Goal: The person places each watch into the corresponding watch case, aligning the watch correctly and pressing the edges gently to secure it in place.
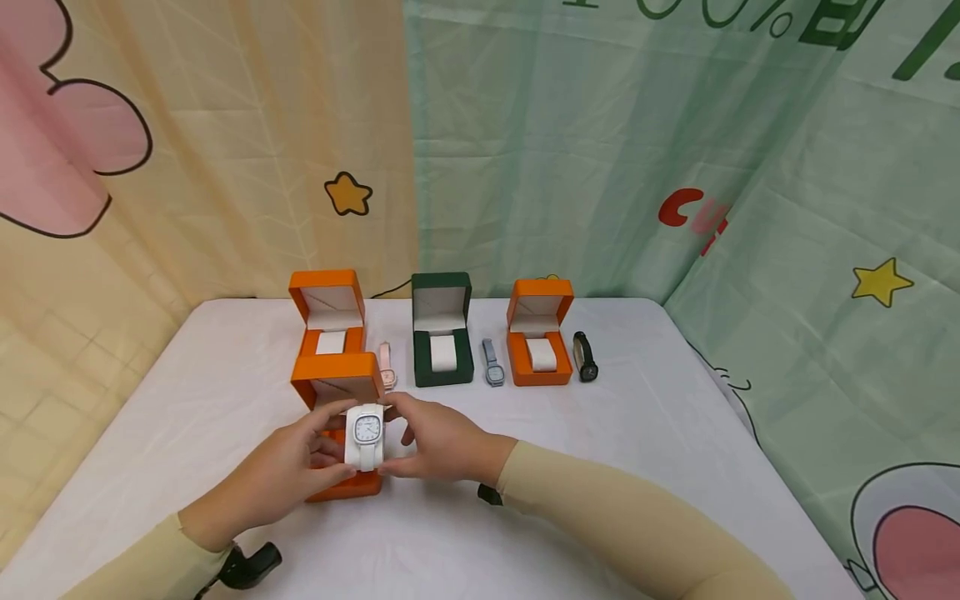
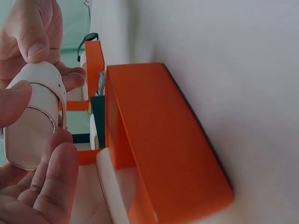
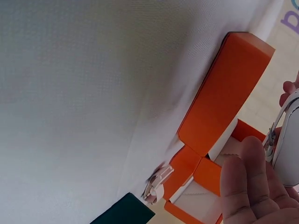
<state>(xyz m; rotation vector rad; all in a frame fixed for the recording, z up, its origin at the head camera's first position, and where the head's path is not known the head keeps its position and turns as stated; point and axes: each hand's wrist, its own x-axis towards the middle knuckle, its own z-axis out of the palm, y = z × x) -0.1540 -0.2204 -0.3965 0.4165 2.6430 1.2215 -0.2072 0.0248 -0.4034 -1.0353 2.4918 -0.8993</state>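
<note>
A white wristwatch (image 1: 367, 429) is wrapped round a white watch cushion (image 2: 29, 135), held above the front orange watch box (image 1: 345, 487), whose lid stands up. My left hand (image 1: 281, 467) grips the cushion from the left, its thumb on the near side. From the right, my right hand (image 1: 446, 437) pinches the same cushion and strap between thumb and fingers. The left wrist view shows the white strap running round the cushion, with a thumb pressing on it. In the right wrist view the strap's buckle (image 3: 271, 137) shows beside my fingers.
Behind stand another open orange box (image 1: 327, 298), an open green box (image 1: 442, 329) and a third, orange box (image 1: 540, 333), each with a white cushion. Among them lie a pink watch (image 1: 386, 367), a blue-grey watch (image 1: 492, 364) and a black watch (image 1: 585, 358). A white cloth covers the table (image 1: 637, 417).
</note>
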